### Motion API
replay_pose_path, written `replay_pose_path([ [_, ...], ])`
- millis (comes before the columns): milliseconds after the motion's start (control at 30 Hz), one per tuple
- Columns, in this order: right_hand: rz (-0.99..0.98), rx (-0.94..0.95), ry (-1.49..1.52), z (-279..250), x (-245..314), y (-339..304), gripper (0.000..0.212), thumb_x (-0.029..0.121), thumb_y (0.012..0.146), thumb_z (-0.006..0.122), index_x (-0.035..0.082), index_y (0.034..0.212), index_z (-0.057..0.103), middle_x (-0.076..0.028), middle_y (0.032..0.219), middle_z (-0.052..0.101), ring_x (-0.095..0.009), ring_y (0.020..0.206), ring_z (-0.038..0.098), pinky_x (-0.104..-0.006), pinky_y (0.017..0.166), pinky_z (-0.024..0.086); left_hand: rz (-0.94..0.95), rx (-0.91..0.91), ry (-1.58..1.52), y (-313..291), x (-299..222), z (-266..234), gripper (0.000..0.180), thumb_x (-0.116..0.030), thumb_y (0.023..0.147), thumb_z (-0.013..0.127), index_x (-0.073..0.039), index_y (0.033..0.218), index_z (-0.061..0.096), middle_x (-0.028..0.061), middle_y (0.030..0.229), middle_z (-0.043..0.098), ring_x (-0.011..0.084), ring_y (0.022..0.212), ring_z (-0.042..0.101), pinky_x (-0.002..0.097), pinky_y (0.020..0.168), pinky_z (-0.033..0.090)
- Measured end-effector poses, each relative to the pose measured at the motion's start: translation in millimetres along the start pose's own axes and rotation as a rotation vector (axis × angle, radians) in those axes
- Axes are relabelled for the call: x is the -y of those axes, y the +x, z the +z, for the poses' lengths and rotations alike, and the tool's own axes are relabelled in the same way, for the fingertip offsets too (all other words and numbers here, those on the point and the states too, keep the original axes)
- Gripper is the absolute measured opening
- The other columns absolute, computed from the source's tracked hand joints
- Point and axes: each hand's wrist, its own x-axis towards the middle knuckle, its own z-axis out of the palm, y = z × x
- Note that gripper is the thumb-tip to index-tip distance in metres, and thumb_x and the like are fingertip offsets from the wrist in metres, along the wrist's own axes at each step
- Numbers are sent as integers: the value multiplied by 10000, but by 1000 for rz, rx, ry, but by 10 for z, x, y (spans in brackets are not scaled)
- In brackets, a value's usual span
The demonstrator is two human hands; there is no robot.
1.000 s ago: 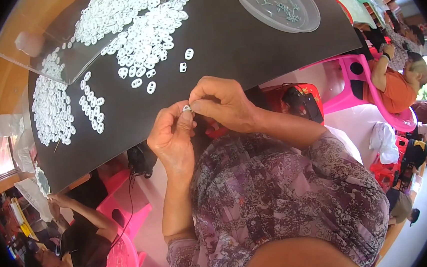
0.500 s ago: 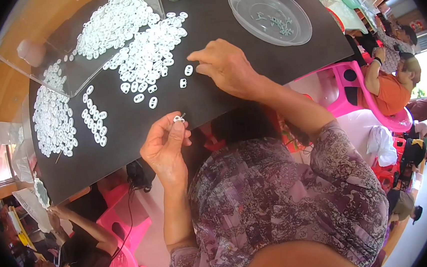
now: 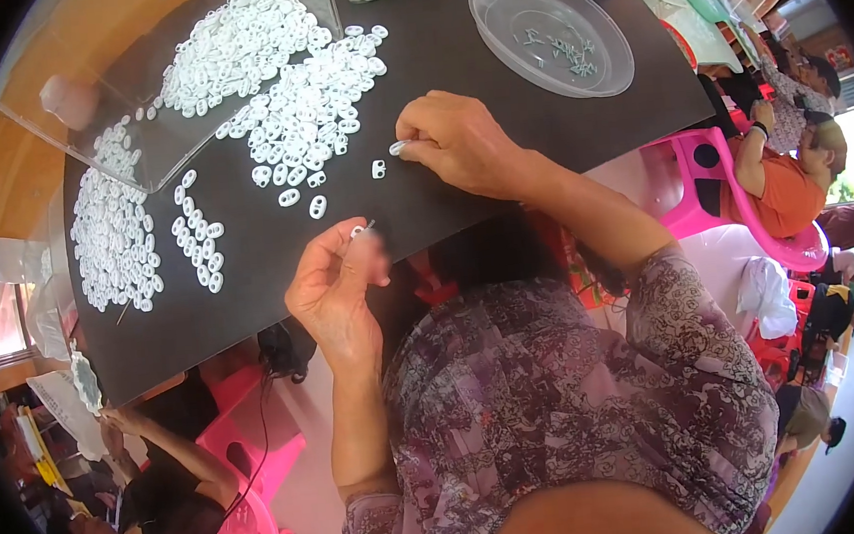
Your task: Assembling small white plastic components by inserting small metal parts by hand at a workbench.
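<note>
Near the table's front edge, my left hand (image 3: 337, 299) is closed, thumb against fingers, on a small white plastic piece (image 3: 356, 231) with a thin grey pin (image 3: 372, 224) standing out of it. Farther right over the dark table, my right hand (image 3: 465, 146) pinches a white oval plastic piece (image 3: 398, 149) between thumb and index finger. Just left of that hand lies a squarish white piece (image 3: 378, 169) with holes. A few loose two-holed ovals (image 3: 318, 207) lie between my hands and the large heap of white pieces (image 3: 304, 111).
A clear box (image 3: 155, 184) with more white pieces stands at the far left. Beside it are a second heap (image 3: 113, 231) and a small cluster of ovals (image 3: 198, 232). A round clear dish (image 3: 623, 76) at the far right holds grey pins. Co-workers sit at both sides.
My right hand has closed on the oval piece that lay by its fingertips and now holds it. My left hand keeps its piece and pin, nearly still. The view has shifted slightly.
</note>
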Motion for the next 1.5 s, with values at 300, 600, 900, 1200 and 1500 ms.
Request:
replay_pose_path([
  [300, 136, 165, 433, -111, 255, -93, 120, 42, 780, 615, 5, 894, 618, -49, 778, 573, -137, 725, 544, -270, 663, 436, -38, 11, -56, 115, 2, 114, 140, -49, 850, 618, 69, 925, 608, 117, 755, 618, 128, 575, 552, 222, 508, 434],
  [600, 380, 233, 840, 4, 319, -143, 112, 31, 817, 582, -11, 916, 613, -24, 845, 603, -75, 782, 552, -218, 690, 444, -125, 35, -158, 76, 53, 147, 124, -31, 858, 599, 73, 925, 604, 127, 761, 633, 132, 573, 573, 228, 499, 450],
  [900, 455, 99, 917, 117, 420, -196, 121, 49, 830, 585, -16, 931, 601, -27, 819, 621, -61, 735, 555, -202, 637, 443, -88, 8, -261, 38, 70, 106, 114, -33, 863, 585, 65, 922, 592, 127, 764, 635, 138, 567, 580, 241, 489, 462],
  [1200, 433, 138, 891, 94, 439, -151, 110, 68, 836, 581, -1, 919, 601, -12, 796, 623, -57, 699, 554, -194, 588, 434, 23, -66, -150, -8, 44, 101, 132, -44, 868, 588, 58, 951, 590, 124, 767, 630, 144, 573, 575, 239, 479, 449],
  [1500, 476, 170, 871, 58, 464, -91, 119, 73, 840, 573, 24, 918, 648, 6, 774, 620, -41, 673, 527, -197, 586, 431, 34, -75, -117, -20, 25, 90, 151, -24, 857, 594, 76, 971, 588, 131, 768, 630, 144, 577, 578, 234, 485, 456],
])
